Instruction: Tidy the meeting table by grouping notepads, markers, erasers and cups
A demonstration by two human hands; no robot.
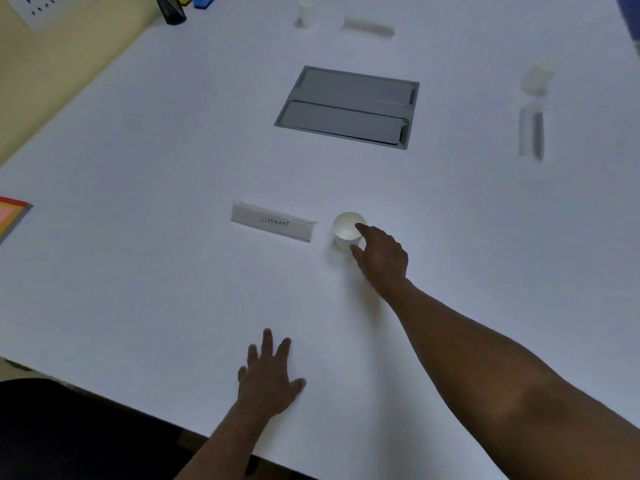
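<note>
Right hand reaching forward, fingers closing around white paper cup.
Cup standing upright, showing nothing inside; left hand lying flat, fingers spread, on table.

name card, grey floor-box lid

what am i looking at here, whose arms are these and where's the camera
There is no machine here: the arms belong to a person, and the single picture comes from a wide-angle camera worn on their head, looking down at a white meeting table. The right hand reaches out and closes its fingers around a small white paper cup, which stands upright on the table. The left hand lies flat and open near the table's edge, holding nothing. Beside the cup is a name card reading ELEPHANT. Further off sit a grey hatch set in the tabletop, another white cup and some blurred cards.
</note>
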